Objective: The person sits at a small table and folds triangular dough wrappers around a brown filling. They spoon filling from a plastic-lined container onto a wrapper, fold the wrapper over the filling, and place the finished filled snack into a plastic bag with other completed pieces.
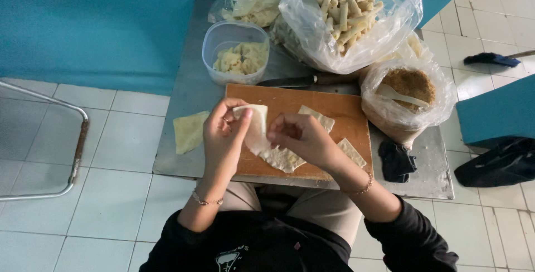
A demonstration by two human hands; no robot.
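The left hand (223, 132) has its fingers curled round the top edge of a thin dough sheet (262, 138), pinching it. The right hand (298, 135) is partly closed, fingertips pressing the same sheet from the 3 o'clock side. The sheet hangs just above a wooden board (345, 110), at its 9 o'clock edge. More flat sheets (352, 152) lie on the board. The board sits on a grey metal table (184, 99). At 11 o'clock from the hands is a clear tub (236, 54) with soft yellow filling. At 12 o'clock, farther off, is a plastic bag of rolled sticks (345, 10). At 2 o'clock is a bag of brown crumbs (409, 85).
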